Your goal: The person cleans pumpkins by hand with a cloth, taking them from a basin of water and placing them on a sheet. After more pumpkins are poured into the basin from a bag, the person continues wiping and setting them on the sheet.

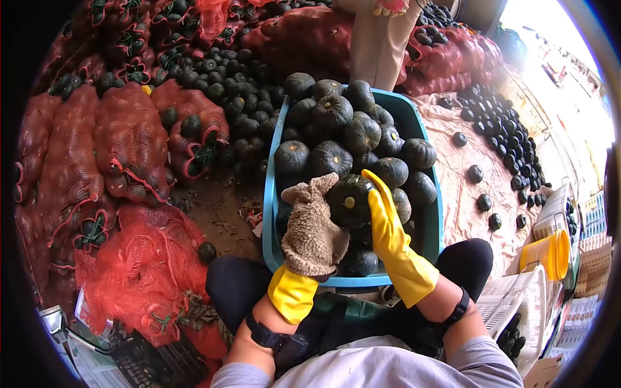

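Observation:
Between my hands is a dark green kabocha pumpkin (350, 202), its pale stem scar facing me, raised over the near part of a blue tub (269, 213). My right hand (390, 236), in a yellow rubber glove, holds its right side with fingers stretched along it. My left hand (292, 294) wears a yellow glove too; a brown fleecy cloth (314, 229) wraps it and presses against the pumpkin's left side. The left fingers are hidden under the cloth. More kabocha pumpkins (332, 112) are heaped in the tub.
Full red mesh sacks (131, 139) line the left, with loose red netting (145, 258) nearer me. A person's leg (378, 48) stands behind the tub. Loose pumpkins (504, 139) lie on a pinkish sheet (446, 187) at right, near white crates (517, 301) and a yellow bucket (543, 255).

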